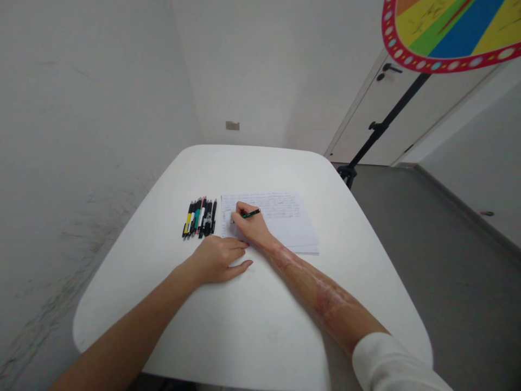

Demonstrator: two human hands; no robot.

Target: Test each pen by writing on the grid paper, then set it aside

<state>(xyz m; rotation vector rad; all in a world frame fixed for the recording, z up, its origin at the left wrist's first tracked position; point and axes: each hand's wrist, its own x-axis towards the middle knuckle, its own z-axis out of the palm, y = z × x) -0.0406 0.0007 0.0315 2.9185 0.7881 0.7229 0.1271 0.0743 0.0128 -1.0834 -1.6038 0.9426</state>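
Note:
My right hand [253,225] is closed around a dark pen [251,213], its tip down near the left side of a paper sheet [288,231]. Lines of handwriting cover the upper part of that sheet, and another sheet's edge shows beneath it. My left hand [222,258] lies flat with its fingers apart, the fingertips at the paper's lower left corner and the thumb on the table. Just beyond the left hand, several pens [200,217] lie side by side in a row, mostly black with yellow, green and white ones among them.
The white table [252,326] has rounded corners and stands close to the left wall [101,98]. On the right, a colourful wheel board [451,32] is held on a black stand [378,130] in front of a door [362,119].

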